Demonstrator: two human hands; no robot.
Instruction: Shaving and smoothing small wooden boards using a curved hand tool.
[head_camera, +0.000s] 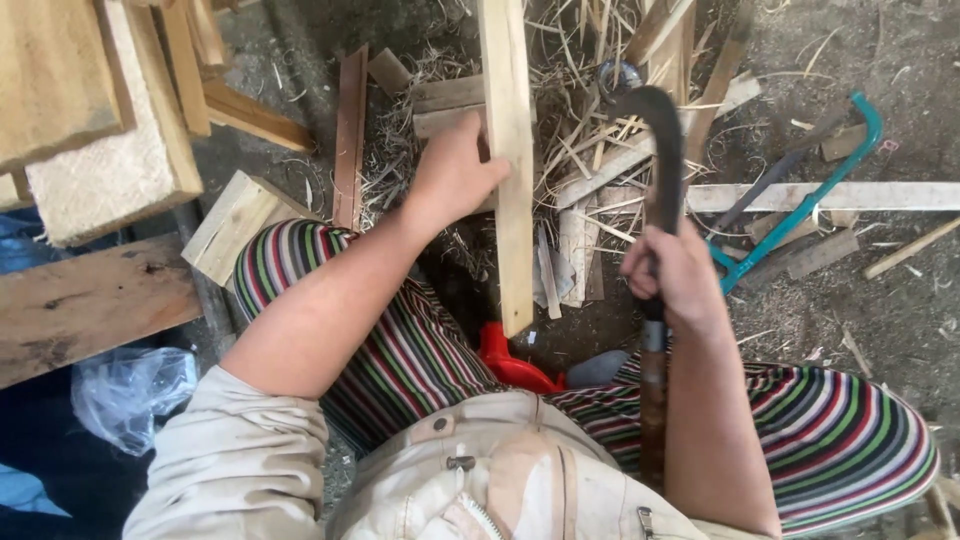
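Head view is showing the right hand (675, 270) gripping a curved, dark-bladed knife (655, 150) by its wooden handle, while the left hand (455, 175) is clasping a pale, upright wooden slat (512, 170) above the knees; beyond, a teal-framed saw (810, 195) is lying on littered ground.

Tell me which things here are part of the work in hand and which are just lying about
In hand:
left hand on the wooden slat
right hand gripping the curved blade tool

Lying about:
teal-framed saw
wood offcuts
plastic bag
straw and shavings
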